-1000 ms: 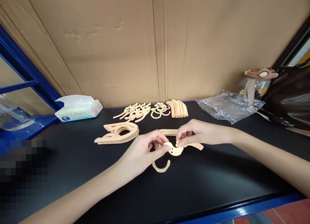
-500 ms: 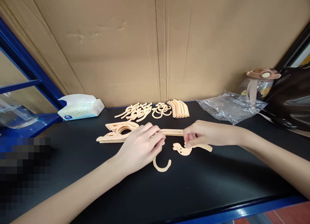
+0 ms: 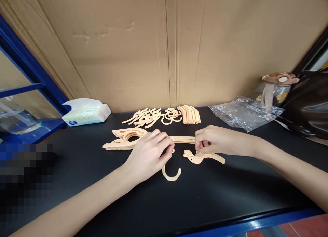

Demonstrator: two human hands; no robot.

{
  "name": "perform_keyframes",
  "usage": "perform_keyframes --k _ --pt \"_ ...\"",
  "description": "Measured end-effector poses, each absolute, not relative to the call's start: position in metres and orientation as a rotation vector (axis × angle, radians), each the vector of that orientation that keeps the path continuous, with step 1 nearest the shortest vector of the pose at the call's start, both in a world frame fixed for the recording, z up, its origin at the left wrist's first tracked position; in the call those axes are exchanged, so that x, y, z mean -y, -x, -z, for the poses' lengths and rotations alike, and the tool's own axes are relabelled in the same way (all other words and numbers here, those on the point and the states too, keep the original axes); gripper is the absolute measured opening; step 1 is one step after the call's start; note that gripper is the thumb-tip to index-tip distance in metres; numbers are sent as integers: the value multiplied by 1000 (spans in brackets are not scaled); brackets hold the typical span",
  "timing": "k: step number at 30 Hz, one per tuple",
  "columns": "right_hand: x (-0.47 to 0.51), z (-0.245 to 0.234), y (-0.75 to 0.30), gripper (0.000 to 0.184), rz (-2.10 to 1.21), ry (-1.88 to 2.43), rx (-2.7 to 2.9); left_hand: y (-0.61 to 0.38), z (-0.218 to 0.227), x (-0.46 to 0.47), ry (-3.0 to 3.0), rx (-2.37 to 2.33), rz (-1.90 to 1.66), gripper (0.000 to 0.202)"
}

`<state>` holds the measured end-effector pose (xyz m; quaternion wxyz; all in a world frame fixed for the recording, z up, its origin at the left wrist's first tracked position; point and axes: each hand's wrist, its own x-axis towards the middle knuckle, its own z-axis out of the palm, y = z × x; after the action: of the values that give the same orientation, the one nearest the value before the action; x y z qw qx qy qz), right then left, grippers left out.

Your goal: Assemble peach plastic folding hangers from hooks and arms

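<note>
My left hand (image 3: 150, 154) lies palm down on the black table (image 3: 205, 192), fingers curled over a small peach piece by the straight peach strip (image 3: 183, 139); what it grips is hidden. A peach C-shaped hook (image 3: 171, 174) lies just below it. My right hand (image 3: 214, 140) pinches the curved peach arm piece (image 3: 205, 157), which rests on the table.
A stack of large peach hanger parts (image 3: 125, 139) lies to the left. More peach parts sit at the back: thin arms (image 3: 143, 118), hooks (image 3: 171, 115), curved bars (image 3: 191, 114). A tissue pack (image 3: 87, 112), a plastic bag (image 3: 243, 114), a bottle (image 3: 275, 88) and a dark bag (image 3: 307, 103) stand around.
The two hands moved apart. The curved arm piece went from both hands down onto the table under the right hand; the left hand turned palm down beside the strip.
</note>
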<state>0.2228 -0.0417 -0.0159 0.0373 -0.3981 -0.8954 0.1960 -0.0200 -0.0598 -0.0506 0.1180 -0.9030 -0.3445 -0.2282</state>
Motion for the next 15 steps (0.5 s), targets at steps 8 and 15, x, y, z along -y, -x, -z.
perform_keyframes --k 8,15 --pt "43 14 -223 20 -587 1139 2745 16 33 72 2667 1335 148 39" --pt "30 24 -223 11 23 1188 2482 14 29 79 2615 1488 -84 30"
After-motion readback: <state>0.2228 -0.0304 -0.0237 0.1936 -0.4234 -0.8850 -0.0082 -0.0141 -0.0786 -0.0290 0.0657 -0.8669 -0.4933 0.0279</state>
